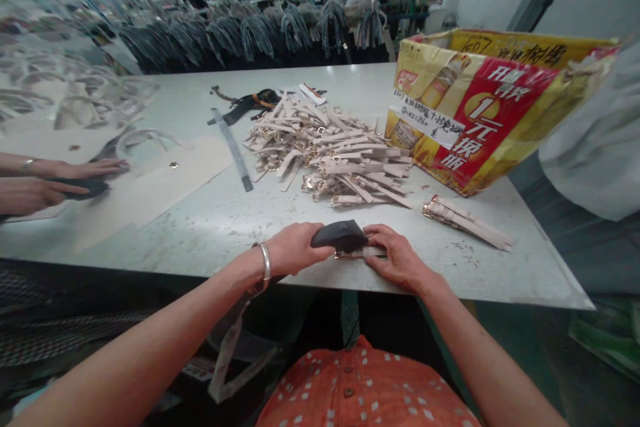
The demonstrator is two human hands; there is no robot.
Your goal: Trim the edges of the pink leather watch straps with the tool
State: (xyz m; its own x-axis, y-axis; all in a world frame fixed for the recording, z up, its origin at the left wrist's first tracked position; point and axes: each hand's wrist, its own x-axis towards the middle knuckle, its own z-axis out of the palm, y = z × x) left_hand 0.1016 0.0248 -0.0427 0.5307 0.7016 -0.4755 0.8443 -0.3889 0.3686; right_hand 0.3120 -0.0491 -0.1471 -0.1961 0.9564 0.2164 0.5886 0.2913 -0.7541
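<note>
A black pad point(339, 236) covers part of a pale pink strap point(361, 253) with a gold buckle, and a heap of the same pale pink straps point(330, 153) shows gold buckles throughout. The off-white surface point(210, 227) is speckled with grey and dark smudges. A silver bangle point(265, 261) shines against the near wrist, above an orange shirt point(363, 390) dotted with white. Toward the surface's right edge, a cardboard box point(480, 113) is printed in red and yellow with white lettering and carries a white label point(425, 123) in black handwriting. Beyond the far edge hang bundles of grey-blue straps point(250, 37)
</note>
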